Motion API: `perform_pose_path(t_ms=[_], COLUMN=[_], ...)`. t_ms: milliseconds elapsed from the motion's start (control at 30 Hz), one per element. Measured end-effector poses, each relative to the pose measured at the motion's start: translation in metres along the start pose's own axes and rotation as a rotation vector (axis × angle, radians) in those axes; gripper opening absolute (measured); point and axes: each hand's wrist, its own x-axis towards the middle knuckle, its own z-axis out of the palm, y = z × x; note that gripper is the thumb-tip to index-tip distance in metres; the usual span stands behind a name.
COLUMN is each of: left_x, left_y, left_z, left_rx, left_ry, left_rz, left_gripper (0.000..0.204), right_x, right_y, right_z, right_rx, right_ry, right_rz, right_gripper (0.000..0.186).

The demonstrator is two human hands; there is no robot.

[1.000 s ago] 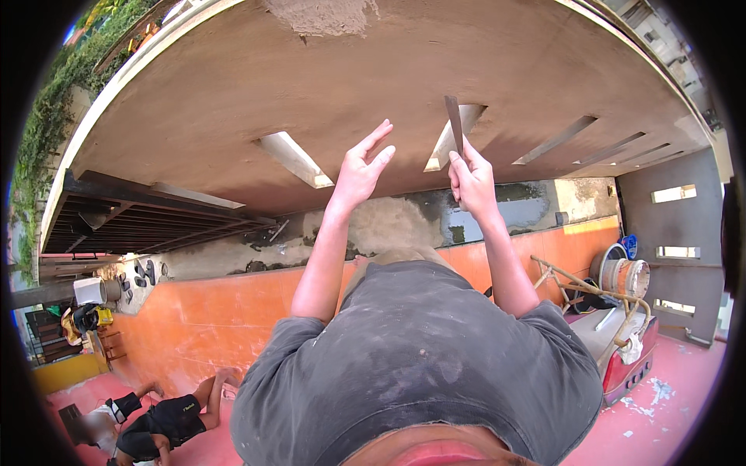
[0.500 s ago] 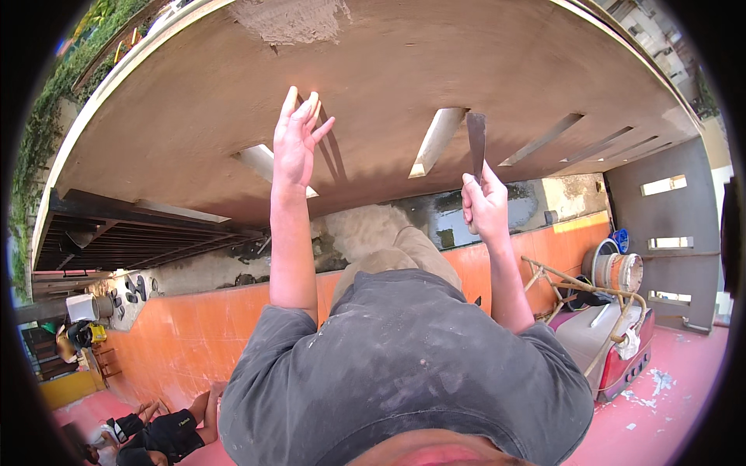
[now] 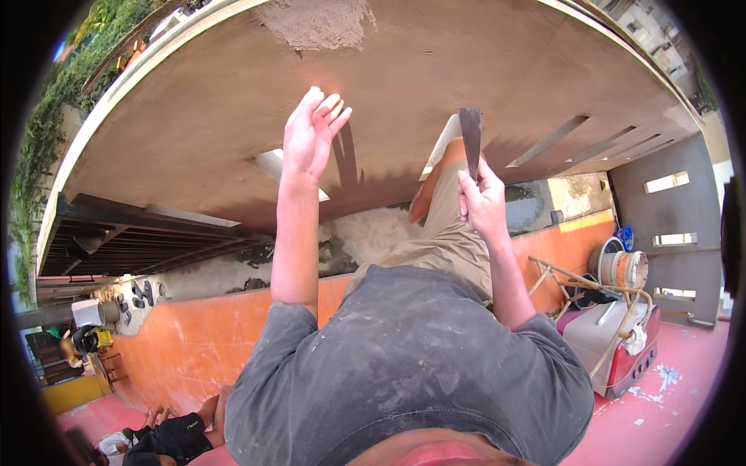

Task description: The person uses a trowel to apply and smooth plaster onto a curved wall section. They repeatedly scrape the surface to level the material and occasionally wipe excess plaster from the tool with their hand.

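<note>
Scraper [image 3: 471, 136], dark-bladed, stands nearly upright right of centre in the frame, its lower end clamped in the right hand [image 3: 483, 200]. From where I stand, the blade has turned its flat face our way; a second ago it showed edge-on. The left hand [image 3: 308, 144] has gone up and leftward since then, and it holds nothing: fingers apart, slightly curled, a shadow beside them on the brown wall [image 3: 388, 85]. Whether they touch it I can't tell. A leg [image 3: 443, 202] in beige cloth has just come up beneath the blade, covering part of the middle slot [image 3: 438, 146]. I'd judge the body is shifting its stance, with the tool held ready rather than pressed to the surface.

Farther out, a rough pale patch [image 3: 322, 23] marks the wall at the top. An orange ledge [image 3: 202, 318] crosses below, a bucket [image 3: 624, 269] lies at right, and another person [image 3: 175, 439] is at lower left.
</note>
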Motion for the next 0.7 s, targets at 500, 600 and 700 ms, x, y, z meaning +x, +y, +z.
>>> perform_pose_path(t_ms=[500,600,700], left_x=[-0.001,0.000,0.004], left_y=[-0.007,-0.012,-0.011], left_z=[0.016,0.023,0.022], left_rx=[0.023,0.013,0.015], left_ry=[-0.028,0.031,-0.007], left_rz=[0.081,0.113,0.095], left_gripper=[0.014,0.015,0.014], right_x=[0.007,0.004,0.009], right_y=[0.005,0.001,-0.002], right_z=[-0.002,0.003,0.001], right_rx=[0.039,0.140,0.146], right_ry=[0.067,0.074,-0.019], right_rz=[0.012,-0.003,0.025], right_gripper=[0.012,0.014,0.018])
